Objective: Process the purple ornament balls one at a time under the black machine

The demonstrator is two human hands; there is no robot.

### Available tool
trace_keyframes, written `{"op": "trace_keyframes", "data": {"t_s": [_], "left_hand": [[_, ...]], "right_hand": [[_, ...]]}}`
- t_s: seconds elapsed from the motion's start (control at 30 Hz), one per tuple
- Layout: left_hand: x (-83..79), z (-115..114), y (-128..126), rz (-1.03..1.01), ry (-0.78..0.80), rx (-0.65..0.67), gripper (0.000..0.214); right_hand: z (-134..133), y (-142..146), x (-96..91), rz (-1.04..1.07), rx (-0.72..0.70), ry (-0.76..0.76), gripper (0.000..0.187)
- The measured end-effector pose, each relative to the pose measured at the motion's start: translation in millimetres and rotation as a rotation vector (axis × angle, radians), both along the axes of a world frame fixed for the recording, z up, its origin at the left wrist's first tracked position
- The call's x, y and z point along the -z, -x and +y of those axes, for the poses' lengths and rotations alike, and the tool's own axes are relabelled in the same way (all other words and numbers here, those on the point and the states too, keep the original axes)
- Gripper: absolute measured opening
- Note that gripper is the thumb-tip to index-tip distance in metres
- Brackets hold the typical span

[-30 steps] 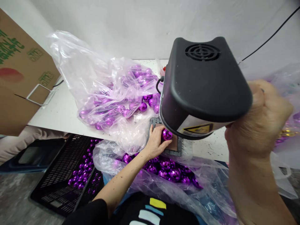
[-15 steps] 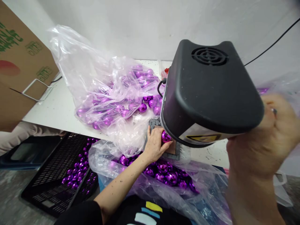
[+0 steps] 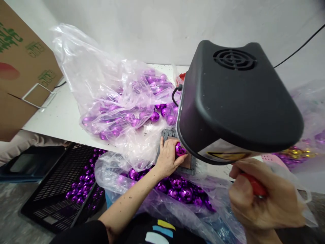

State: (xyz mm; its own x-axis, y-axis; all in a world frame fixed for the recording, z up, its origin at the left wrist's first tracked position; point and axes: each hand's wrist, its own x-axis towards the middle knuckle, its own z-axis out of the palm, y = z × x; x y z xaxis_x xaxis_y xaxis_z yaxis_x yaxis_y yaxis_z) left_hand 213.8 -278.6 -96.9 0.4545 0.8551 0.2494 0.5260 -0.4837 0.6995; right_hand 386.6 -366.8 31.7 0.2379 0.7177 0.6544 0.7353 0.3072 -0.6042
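My left hand (image 3: 168, 156) pinches a faceted purple ball (image 3: 180, 149) and holds it on a small brown pad (image 3: 188, 162) under the black machine head (image 3: 236, 101). My right hand (image 3: 264, 198) is closed round a red handle (image 3: 255, 186) below the machine's right side. A clear bag of purple balls (image 3: 122, 101) lies on the white table (image 3: 63, 118) to the left. Another open bag of purple balls (image 3: 182, 193) sits just below the table edge in front of me.
A black crate (image 3: 63, 189) holding purple balls stands on the floor at the left. A cardboard box (image 3: 22, 71) with a white wire handle overhangs the table's left end. More bagged purple and gold pieces (image 3: 302, 152) lie at the right. A black cable (image 3: 299, 47) runs up the wall.
My right hand has come down from beside the machine head to below it and now grips the red handle. My left hand keeps the purple ball on the pad.
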Motion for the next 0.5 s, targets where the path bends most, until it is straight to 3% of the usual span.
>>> {"op": "trace_keyframes", "data": {"t_s": [0.23,0.5], "left_hand": [[-6.7,0.3,0.8,-0.012,0.052,0.012,0.039],[-8.7,0.7,0.8,-0.008,0.059,0.011,0.040]], "right_hand": [[-3.1,0.2,21.1,-0.133,-0.075,-0.079,0.018],[-1.6,0.5,34.0,-0.185,-0.023,-0.100,0.012]]}}
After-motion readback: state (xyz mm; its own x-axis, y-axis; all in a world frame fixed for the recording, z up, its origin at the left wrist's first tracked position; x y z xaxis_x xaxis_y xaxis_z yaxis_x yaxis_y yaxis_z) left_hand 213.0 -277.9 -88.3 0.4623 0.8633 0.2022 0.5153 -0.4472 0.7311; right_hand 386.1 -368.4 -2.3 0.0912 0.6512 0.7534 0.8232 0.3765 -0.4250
